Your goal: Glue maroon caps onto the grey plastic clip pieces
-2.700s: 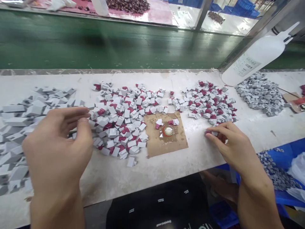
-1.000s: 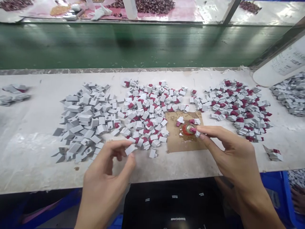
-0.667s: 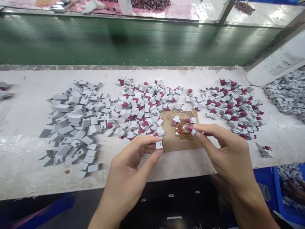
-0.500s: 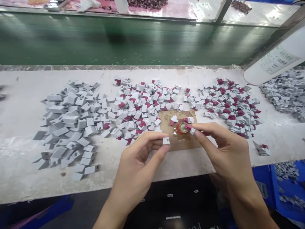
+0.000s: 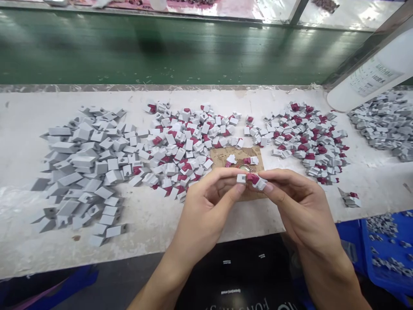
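Between thumb and finger, my left hand (image 5: pixel 209 206) pinches a small grey block (image 5: pixel 241 178) with a notch facing right. My right hand (image 5: pixel 300 206) pinches a grey piece with a dark red part (image 5: pixel 255 180), its red end pointing left, close beside the block. Whether the two pieces touch is hard to tell. Both hands are over a brown cardboard piece (image 5: pixel 237 153). Two grey-and-red pieces (image 5: pixel 231 160) (image 5: pixel 251 160) lie on it, and a round cap (image 5: pixel 245 168) is partly hidden behind my fingers.
Plain grey blocks (image 5: pixel 84 161) are heaped at left, with grey-and-red pieces (image 5: pixel 180 146) beside them and another such pile (image 5: pixel 306 137) at right. A white bottle (image 5: pixel 364 82) leans at the right back. Blue bins (image 5: pixel 380 275) with grey parts sit at lower right.
My left hand has moved right with the grey block. My right hand has drawn the red part away from the round cap, so the two held pieces are now close together.
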Available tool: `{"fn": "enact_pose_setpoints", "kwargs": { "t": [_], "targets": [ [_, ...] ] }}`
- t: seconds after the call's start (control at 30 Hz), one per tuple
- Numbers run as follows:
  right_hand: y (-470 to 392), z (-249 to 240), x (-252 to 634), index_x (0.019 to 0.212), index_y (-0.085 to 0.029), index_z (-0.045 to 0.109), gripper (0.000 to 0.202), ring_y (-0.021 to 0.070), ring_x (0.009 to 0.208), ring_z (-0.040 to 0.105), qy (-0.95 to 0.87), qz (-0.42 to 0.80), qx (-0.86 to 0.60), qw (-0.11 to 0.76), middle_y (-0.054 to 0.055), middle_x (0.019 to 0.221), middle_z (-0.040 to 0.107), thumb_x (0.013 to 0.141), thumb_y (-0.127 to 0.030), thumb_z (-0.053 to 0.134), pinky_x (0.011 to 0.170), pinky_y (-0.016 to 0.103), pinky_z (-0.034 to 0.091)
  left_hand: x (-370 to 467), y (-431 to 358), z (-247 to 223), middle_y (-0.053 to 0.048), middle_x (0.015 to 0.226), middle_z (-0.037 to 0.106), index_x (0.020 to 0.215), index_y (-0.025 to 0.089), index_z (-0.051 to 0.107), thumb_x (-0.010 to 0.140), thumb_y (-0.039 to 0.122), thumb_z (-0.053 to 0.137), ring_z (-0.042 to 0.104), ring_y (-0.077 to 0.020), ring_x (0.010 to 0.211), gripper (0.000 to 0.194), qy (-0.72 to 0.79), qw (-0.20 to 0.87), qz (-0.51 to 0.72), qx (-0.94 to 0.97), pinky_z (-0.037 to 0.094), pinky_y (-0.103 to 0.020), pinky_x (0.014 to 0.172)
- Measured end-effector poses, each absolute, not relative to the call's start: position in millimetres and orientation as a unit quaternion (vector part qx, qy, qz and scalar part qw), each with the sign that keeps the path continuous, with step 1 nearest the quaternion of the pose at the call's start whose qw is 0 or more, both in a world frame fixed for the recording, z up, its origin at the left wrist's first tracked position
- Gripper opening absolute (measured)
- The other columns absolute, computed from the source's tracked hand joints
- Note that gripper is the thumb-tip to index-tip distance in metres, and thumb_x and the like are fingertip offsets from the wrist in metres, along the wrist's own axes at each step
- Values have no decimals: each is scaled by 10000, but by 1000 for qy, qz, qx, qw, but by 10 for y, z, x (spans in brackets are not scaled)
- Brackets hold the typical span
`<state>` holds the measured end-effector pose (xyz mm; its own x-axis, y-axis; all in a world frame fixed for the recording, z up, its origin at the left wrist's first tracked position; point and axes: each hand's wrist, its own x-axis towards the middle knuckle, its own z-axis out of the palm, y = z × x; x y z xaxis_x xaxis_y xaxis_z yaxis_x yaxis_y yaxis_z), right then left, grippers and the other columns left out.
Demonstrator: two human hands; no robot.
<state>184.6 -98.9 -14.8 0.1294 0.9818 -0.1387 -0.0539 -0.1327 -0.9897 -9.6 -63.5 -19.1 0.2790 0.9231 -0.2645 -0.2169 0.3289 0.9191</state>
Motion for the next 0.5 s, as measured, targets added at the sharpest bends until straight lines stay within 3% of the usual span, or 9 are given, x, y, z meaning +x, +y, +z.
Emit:
{"fn": "enact_pose_setpoints", "kwargs": {
  "t": [0.2,0.33,0.5],
  "targets": [
    [-988,-34,1881,1174,-391,972,230,206,1058,906,-487,476,-572,457,2,1140,937,1079,-202,882,923,290,766,-126,-675,-211,-22,1188,883,1184,273,884,1118,224,822,877,-207,1101,103,432,675,395,449,750,-316,1018],
    [-989,41,1899,1161,-386,968,251,206,1123,896,-508,483,-552,451,-1,1164,937,1082,-174,862,986,296,754,-188,-721,-166,16,1179,844,1209,318,854,1140,198,796,823,-157,1106,150,430,617,393,529,685,-246,970],
    [-986,21,1857,1174,-392,954,208,190,1095,884,-522,479,-544,450,-10,1157,929,1095,-220,868,955,284,743,-278,-699,-84,14,1242,833,1278,323,801,1179,196,725,799,-165,1146,178,437,548,359,616,650,-281,1001]
  ]
}}
